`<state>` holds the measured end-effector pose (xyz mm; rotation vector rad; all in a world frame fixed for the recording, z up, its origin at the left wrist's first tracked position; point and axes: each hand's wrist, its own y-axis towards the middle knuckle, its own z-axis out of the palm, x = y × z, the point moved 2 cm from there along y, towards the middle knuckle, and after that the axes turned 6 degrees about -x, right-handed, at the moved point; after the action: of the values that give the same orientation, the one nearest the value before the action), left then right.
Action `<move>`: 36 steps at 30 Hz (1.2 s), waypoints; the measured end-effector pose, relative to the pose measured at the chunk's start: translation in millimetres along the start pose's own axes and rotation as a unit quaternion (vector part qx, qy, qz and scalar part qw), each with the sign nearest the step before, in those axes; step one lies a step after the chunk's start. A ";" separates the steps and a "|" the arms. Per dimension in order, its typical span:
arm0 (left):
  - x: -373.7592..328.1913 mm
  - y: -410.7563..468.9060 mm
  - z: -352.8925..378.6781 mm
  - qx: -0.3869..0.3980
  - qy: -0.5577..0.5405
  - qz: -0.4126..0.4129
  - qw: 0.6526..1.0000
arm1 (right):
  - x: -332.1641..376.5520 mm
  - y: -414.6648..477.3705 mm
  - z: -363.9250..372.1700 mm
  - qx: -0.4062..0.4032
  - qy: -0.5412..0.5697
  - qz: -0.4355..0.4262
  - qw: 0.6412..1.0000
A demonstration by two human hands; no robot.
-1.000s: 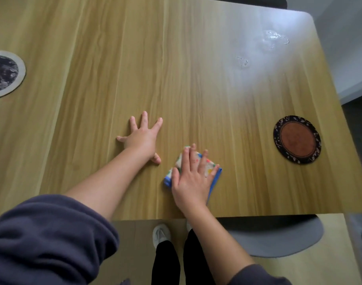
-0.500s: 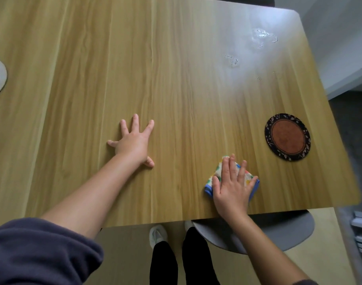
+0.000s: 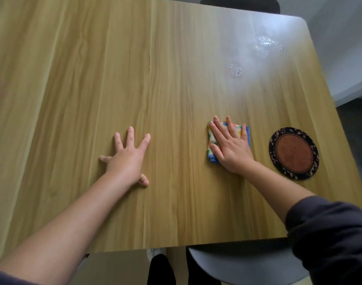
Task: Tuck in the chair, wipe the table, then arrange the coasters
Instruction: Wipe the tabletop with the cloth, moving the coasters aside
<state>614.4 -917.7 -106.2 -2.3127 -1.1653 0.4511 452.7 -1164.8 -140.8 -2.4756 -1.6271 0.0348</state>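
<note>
Cloth (image 3: 211, 140): folded, on right half of table (image 3: 176, 79), pressed under flat right hand (image 3: 231, 150). Left hand (image 3: 126, 159): splayed on wood, holding nothing. Risk: rightward stroke could shove coaster (image 3: 293, 153) just beside; far droplets (image 3: 266, 45) possibly missed.

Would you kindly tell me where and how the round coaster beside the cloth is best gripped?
Probably by its rim: the coaster is a thin disc lying flat on the table, so pinch opposite edges from above, approaching from its right, clear of the right hand pressing the cloth.
</note>
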 end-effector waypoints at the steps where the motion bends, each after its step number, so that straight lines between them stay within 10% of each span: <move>1: -0.1 0.0 -0.1 0.000 -0.001 -0.001 1.000 | -3.8 9.7 -1.2 -0.001 0.004 -0.003 1.000; 20: -20.0 6.4 -12.7 -0.011 0.003 -0.065 0.998 | -35.7 107.8 -18.6 -0.024 0.039 -0.015 0.999; 36: -126.3 174.1 -120.5 -0.054 -0.051 -0.002 0.997 | -66.8 132.2 -14.2 -0.042 0.012 -0.069 0.997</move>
<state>714.2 -1143.1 -99.6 -2.4029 -1.2707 0.5219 547.7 -1278.7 -153.4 -2.4063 -1.8192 -0.0838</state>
